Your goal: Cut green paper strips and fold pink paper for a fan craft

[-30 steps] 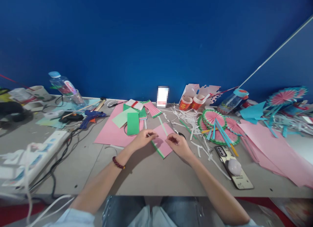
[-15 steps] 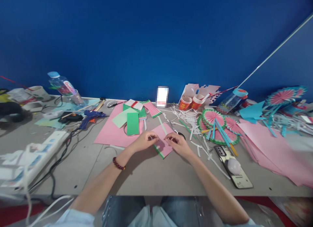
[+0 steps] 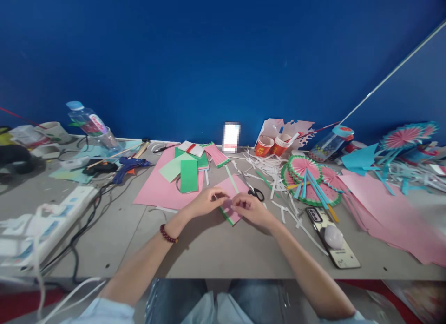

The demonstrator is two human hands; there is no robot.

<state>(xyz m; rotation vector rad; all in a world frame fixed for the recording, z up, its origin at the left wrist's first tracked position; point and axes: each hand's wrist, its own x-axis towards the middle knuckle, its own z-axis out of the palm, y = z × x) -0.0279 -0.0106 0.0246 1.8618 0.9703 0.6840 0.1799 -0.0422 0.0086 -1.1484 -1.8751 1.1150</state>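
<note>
A pink sheet of paper point(image 3: 236, 215) with green along its lower left edge lies on the table in front of me. Both my hands are over it, fingertips nearly meeting. My left hand point(image 3: 208, 201) is at its left side with thumb and forefinger pinched together. The fingers of my right hand point(image 3: 251, 208) curl inward in a pinch too. Whatever the fingertips hold is too small to make out. A pale green strip point(image 3: 231, 177) runs across the far part of the sheet. Just beyond my right hand lie scissors point(image 3: 257, 194) with black handles.
Green card point(image 3: 188, 176) lies on a larger pink sheet point(image 3: 153, 194) at left, near a blue glue gun point(image 3: 128, 168). White paper scraps point(image 3: 275, 175), folded watermelon fans point(image 3: 303, 170) and a phone point(image 3: 343, 256) are at right. Paper cups point(image 3: 264, 146) stand behind.
My right hand has moved slightly left, closer to my left hand, and its fingers have curled in. More of the scissors' handles now shows. My left hand has barely shifted.
</note>
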